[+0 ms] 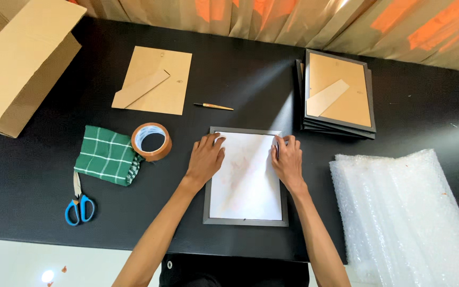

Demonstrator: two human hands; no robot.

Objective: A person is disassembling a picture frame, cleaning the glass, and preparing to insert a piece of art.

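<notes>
Left hand (206, 157): flat, fingers spread, pressing on the upper left corner of the white sheet (246, 178).
Right hand (288, 159): fingers bent, pinching the sheet's upper right edge against the frame's side.
Picture frame (245, 221): dark grey, lying flat on the black counter (27, 180), between both hands, the sheet set inside it.
Frame stack (338, 95): beyond the right hand, backs up.
Backing board (154, 79): loose, far left of the stack.
Brush (213, 106): near the board.
Tape roll (151, 141): just beside the green cloth (107, 155).
Scissors (79, 204): blue handles, below the cloth.
Bubble wrap (405, 212): at right.
Cardboard box (17, 64): far left corner.
</notes>
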